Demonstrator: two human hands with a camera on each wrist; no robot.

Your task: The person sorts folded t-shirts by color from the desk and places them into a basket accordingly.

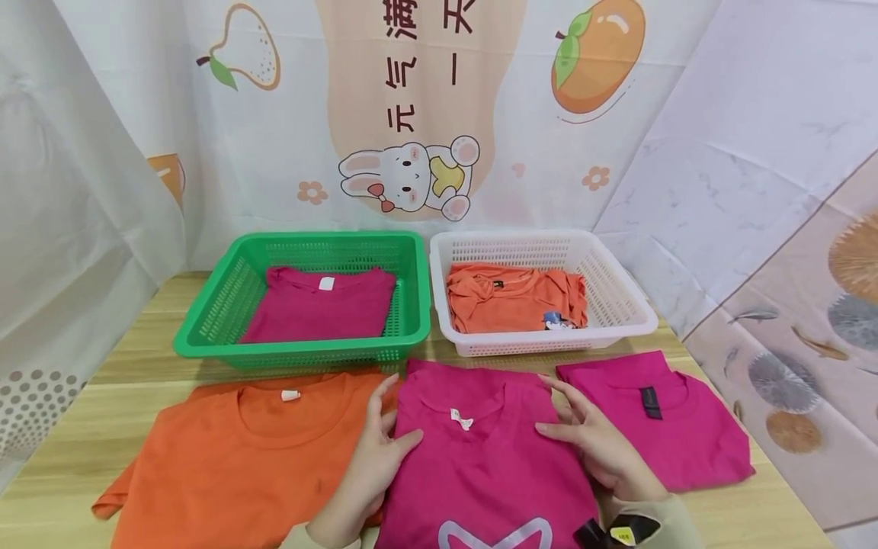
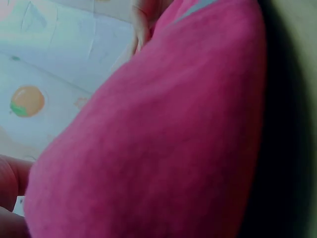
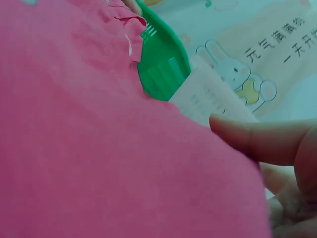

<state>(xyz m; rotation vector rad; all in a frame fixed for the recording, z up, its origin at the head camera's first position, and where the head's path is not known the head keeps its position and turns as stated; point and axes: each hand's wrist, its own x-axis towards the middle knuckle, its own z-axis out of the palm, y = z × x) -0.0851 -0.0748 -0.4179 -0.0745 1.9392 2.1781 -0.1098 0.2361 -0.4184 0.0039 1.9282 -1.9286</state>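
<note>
Centred in the head view is a folded magenta T-shirt with a white neck label and a pale printed outline near its lower end. My left hand grips its left edge, thumb on top. On the opposite edge my right hand holds it too, the thumb lying over the cloth and the other fingers partly hidden behind. An orange T-shirt is spread out left of it, partly under my left forearm. To the right lies another folded magenta T-shirt with a black label.
A green basket at the back left contains a folded magenta shirt. Beside it, a white basket contains an orange shirt. Both stand on the wooden table, before a printed curtain.
</note>
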